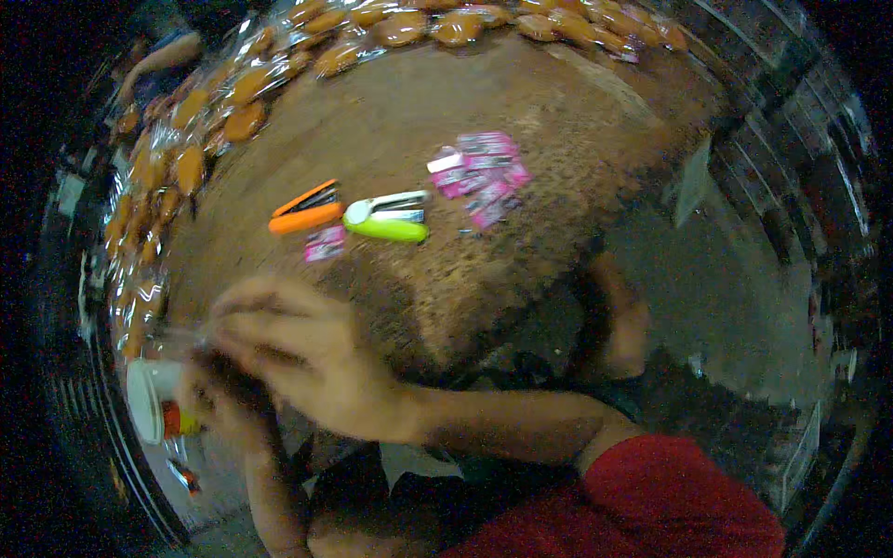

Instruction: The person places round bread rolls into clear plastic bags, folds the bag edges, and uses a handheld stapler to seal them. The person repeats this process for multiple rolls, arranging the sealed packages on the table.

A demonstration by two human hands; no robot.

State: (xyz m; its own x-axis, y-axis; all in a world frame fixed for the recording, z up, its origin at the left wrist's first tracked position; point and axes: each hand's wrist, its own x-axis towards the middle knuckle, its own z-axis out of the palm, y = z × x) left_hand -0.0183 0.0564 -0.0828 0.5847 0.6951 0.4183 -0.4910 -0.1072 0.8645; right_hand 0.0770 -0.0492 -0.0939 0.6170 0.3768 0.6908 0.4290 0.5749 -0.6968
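My right hand (pixel 300 349) reaches in from the right with its fingers bent, and meets my left hand (pixel 223 404) at the left. Both are blurred. A strip of clear plastic (pixel 178 336) shows at their fingertips; which hand grips it is hidden. Beyond the hands lie an orange stapler (pixel 305 209) and a lime-green and white stapler (pixel 387 220), side by side. One pink printed label (pixel 325 244) rests just below the orange stapler. To the right of the staplers is a loose pile of pink labels (pixel 481 171).
Clear plastic packets of round orange-brown pieces (pixel 244 122) curve along the far and left sides of the brown mat (pixel 418 104). A white-lidded tub (pixel 145 401) stands beside my left hand. Another person's arm (pixel 164 59) appears at upper left. Grey floor (pixel 732 300) lies right.
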